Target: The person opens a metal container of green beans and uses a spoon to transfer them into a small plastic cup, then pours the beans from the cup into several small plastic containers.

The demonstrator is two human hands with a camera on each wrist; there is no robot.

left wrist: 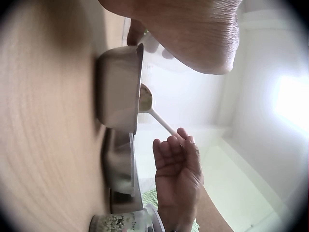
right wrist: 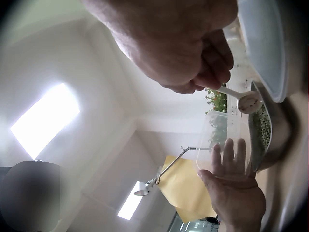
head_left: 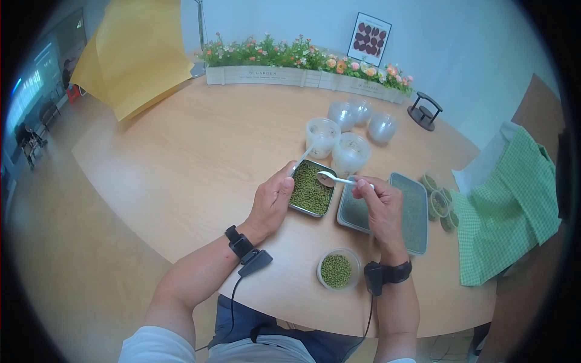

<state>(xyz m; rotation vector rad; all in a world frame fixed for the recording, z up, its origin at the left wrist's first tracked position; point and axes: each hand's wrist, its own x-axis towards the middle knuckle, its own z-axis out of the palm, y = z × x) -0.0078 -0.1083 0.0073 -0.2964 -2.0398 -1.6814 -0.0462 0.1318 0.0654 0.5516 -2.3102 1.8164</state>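
Observation:
A metal tin (head_left: 311,199) stands on the table, filled with green beans (head_left: 310,186). My left hand (head_left: 270,202) is beside its left wall and holds a clear plastic lid (right wrist: 211,133) upright between thumb and fingers. My right hand (head_left: 382,209) pinches the handle of a white spoon (head_left: 327,178). The spoon's bowl is over the tin and carries a few small reddish-brown bits, seen best in the right wrist view. Near my right wrist sits a round clear tub (head_left: 336,270) of green beans.
Right of the tin lies a lidded box (head_left: 354,209), overlapping another rectangular box (head_left: 414,209). Clear plastic cups (head_left: 351,151) are grouped behind. Small tubs (head_left: 439,202) and a green checked cloth (head_left: 508,212) lie at the right. Flower planters (head_left: 266,75) line the back.

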